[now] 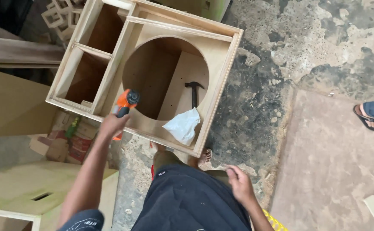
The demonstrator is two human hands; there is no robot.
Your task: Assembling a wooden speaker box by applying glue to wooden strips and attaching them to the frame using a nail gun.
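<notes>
Left hand in a closed grip on an orange power tool, nose at the plywood cabinet face by the round cutout—right hand loosely curled, empty, beside the hip.

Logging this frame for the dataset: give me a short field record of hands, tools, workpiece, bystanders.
left hand: grips an orange power tool, held over the front panel of the box
right hand: loosely curled, at the hip, seems to hold nothing
workpiece: plywood box lying on the floor, round cutout in its front panel
inside box: hammer, seen through the cutout
on panel: white bag, lower right corner
bystander: sandalled foot at right edge
floor: rough, patchy concrete
</notes>
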